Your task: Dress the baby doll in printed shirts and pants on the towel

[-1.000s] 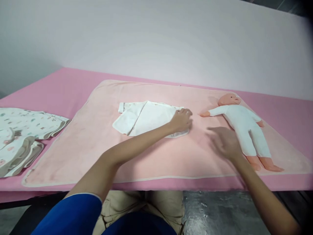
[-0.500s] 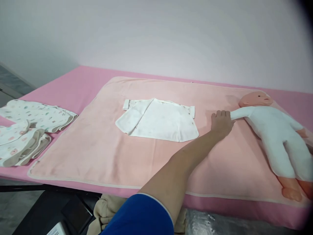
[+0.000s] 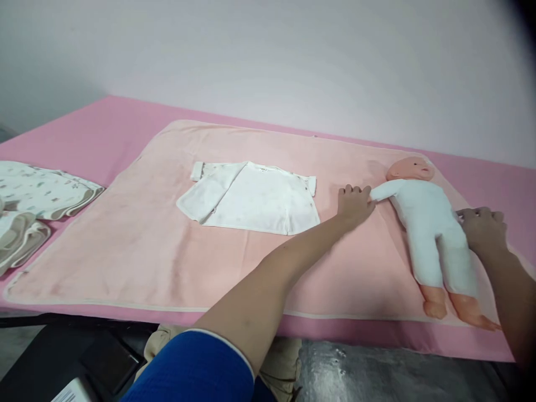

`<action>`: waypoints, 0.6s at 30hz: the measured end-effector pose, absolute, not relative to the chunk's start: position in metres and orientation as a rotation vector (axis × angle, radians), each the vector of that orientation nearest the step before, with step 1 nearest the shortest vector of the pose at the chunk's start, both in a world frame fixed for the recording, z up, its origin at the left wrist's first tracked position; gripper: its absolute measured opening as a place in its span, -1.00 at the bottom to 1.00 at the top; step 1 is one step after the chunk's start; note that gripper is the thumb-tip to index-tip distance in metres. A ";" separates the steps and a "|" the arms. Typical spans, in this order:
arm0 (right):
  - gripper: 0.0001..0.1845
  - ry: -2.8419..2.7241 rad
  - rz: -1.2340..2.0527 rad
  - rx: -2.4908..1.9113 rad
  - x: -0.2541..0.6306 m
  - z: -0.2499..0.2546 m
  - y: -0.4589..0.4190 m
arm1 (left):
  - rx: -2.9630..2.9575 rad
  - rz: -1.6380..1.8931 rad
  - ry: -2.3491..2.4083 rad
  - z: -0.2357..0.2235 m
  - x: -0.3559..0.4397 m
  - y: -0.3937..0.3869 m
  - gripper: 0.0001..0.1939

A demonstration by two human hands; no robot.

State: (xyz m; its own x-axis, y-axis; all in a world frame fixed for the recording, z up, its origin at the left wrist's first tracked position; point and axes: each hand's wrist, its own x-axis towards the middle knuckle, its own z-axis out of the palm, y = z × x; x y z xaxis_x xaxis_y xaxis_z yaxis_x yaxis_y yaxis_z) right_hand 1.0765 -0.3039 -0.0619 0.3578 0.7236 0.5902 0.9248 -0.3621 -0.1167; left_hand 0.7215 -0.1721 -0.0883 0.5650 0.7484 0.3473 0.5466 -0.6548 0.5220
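Observation:
A baby doll [image 3: 427, 209] with a white cloth body and bare head, hands and feet lies on its back at the right. My left hand [image 3: 355, 205] is closed around the doll's hand on the side nearer the shirt, that arm stretched out sideways. On the doll's far side, my right hand [image 3: 483, 229] has its fingers curled over the other arm's end, which it hides. Left of the doll, a small white baby shirt [image 3: 255, 198] is spread flat, one front flap folded across at an angle. My left forearm passes close by the shirt's lower right corner.
Beneath the doll and shirt lies a peach blanket [image 3: 125, 240] with pale edging, on a pink-covered table [image 3: 121, 125] against a wall. Folded printed baby clothes [image 3: 50, 190] lie at the left edge. Below the table's front are a black flat object [image 3: 111, 360] and beige cloth [image 3: 282, 363].
The view has shifted right, so everything sits further left. My right hand has come into view at the doll's far arm. My left hand stays on the doll's near hand.

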 end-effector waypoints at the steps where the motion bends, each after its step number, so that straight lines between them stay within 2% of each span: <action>1: -0.40 -1.481 -0.647 -2.233 1.065 -0.058 -0.307 | 2.429 0.768 1.043 -0.083 0.712 -0.169 -0.58; 6: -0.67 -1.477 -0.694 -2.338 1.008 -0.024 -0.310 | 2.465 0.659 0.930 -0.040 0.618 -0.136 -0.57; 9: -0.57 -1.507 -0.598 -2.354 0.958 0.001 -0.295 | 2.496 0.647 0.882 -0.012 0.530 -0.112 -0.61; 12: -0.57 -1.665 -0.590 -2.239 0.884 0.021 -0.266 | 2.578 0.688 0.983 0.008 0.440 -0.092 -0.61; 18: -0.62 -1.938 -0.324 -2.026 0.727 0.025 -0.197 | 2.482 0.566 1.561 0.012 0.306 -0.071 -0.67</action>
